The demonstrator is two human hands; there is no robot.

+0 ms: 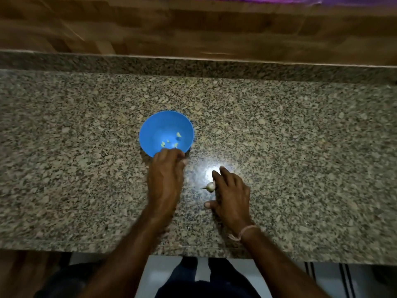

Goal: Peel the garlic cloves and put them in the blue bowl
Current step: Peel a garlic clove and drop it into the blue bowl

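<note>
Blue bowl [150, 130] left of centre already holds a few peeled cloves [178, 135], the left hand [166, 168] curling at its near rim, grip unclear, while the loose-fingered right hand [232, 194] sits just beside the unpeeled garlic [211, 186] at centre.

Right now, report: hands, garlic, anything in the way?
Left hand at blue bowl near rim, fingers blurred. Right hand open, beside garlic on counter. A few peeled cloves in bowl. Nothing between garlic and bowl.
</note>
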